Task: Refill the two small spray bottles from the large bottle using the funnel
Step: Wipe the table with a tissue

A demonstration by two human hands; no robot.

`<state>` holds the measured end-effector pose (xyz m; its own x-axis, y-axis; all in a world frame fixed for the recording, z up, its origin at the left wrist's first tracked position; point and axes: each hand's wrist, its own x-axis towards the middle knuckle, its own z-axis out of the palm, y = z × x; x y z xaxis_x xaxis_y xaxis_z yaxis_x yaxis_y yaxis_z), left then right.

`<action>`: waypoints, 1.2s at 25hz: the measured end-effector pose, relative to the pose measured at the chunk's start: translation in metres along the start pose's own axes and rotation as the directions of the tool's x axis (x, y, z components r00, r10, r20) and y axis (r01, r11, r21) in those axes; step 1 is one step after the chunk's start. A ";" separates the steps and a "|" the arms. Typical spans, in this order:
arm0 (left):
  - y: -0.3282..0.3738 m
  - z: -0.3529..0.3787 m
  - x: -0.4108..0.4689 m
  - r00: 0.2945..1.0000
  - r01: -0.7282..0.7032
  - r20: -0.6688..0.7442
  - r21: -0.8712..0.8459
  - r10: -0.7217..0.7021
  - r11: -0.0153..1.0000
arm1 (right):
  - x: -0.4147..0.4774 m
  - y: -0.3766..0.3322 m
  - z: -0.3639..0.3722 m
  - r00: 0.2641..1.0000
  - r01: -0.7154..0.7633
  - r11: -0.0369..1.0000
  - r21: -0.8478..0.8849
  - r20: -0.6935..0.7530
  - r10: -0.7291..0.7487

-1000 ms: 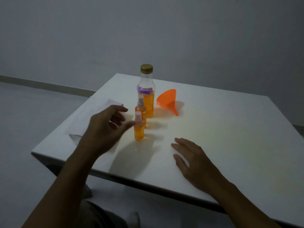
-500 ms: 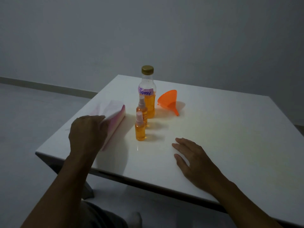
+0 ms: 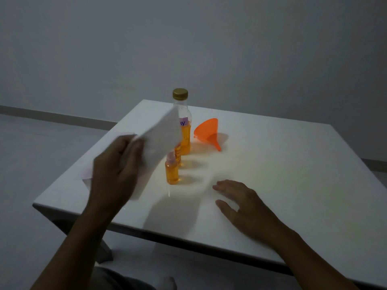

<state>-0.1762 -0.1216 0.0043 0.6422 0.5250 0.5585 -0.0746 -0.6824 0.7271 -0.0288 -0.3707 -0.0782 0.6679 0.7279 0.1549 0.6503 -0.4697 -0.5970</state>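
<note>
1. Left hand [image 3: 117,170] grips a white sheet [image 3: 161,139], thumb and fingers curled round its lower part; whether it is paper or cloth I cannot tell. It is held above the table, tilted, with its upper corner at 1 o'clock from the hand.
2. Right hand [image 3: 238,204] lies flat on the table with relaxed, spread fingers, holding nothing.
3. Taking the nearer small spray bottle [image 3: 172,172] as the centre: it stands upright with orange liquid inside and its pale spray top on.
4. Just beyond it, at 12 o'clock, stands the second small spray bottle [image 3: 178,155]; the sheet hides its top.
5. At 12 to 1 o'clock behind that is the large bottle [image 3: 185,141], upright, gold cap on, orange liquid in the lower half, its label partly covered by the sheet.
6. At 1 to 2 o'clock the orange funnel [image 3: 207,130] lies on its side, spout towards 5 o'clock.
7. Left hand sits at 9 o'clock, right hand at 4 o'clock.
8. All rest on a white table [image 3: 293,174] before a grey wall [image 3: 188,38].
</note>
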 end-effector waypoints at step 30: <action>0.019 0.245 0.012 0.893 0.148 0.449 -0.229 -0.030 0.962 | -0.056 0.049 -0.123 0.792 -0.600 0.776 0.192 0.007 0.611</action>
<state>0.0170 -0.2525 -0.0725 0.9185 0.2606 0.2973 -0.1515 -0.4626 0.8735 0.0107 -0.4956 -0.0199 0.9234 0.2933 -0.2478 0.0343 -0.7058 -0.7076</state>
